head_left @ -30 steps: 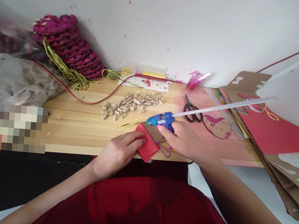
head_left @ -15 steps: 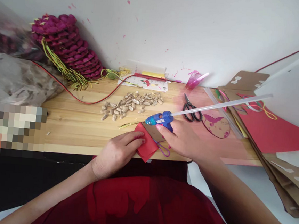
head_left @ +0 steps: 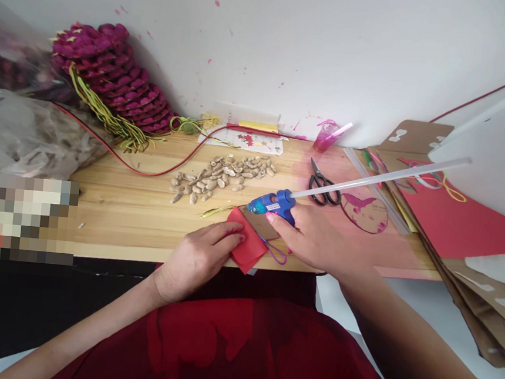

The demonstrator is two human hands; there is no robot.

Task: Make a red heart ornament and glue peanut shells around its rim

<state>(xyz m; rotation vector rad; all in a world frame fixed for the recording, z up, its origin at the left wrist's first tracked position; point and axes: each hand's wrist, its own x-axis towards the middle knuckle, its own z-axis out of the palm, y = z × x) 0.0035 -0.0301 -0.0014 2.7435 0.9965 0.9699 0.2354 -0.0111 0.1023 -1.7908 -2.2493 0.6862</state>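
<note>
My right hand (head_left: 314, 236) is wrapped round a blue hot glue gun (head_left: 284, 203), with a long clear glue stick (head_left: 368, 179) jutting from its back to the right. The gun's nozzle hangs over a brown cardboard piece (head_left: 256, 220), close to its upper left corner. My left hand (head_left: 205, 253) grips folded red paper (head_left: 249, 251) at the table's front edge, its fingers bent over the paper's left side. The red paper partly covers the cardboard. A purple cord loop (head_left: 277, 252) sticks out on the right, and yellow-green strands (head_left: 217, 212) show at the upper left.
Peanut shells (head_left: 218, 177) lie scattered behind my hands. Black-handled scissors (head_left: 325, 184) and a purple-painted cardboard shape (head_left: 365, 213) are to the right. A red cable (head_left: 148, 174) crosses the table. A pink cup (head_left: 326, 138) stands by the wall, cardboard (head_left: 423, 136) at right.
My right hand has shifted the glue gun slightly to the right along the cardboard's edge. The left hand and the red paper have stayed put.
</note>
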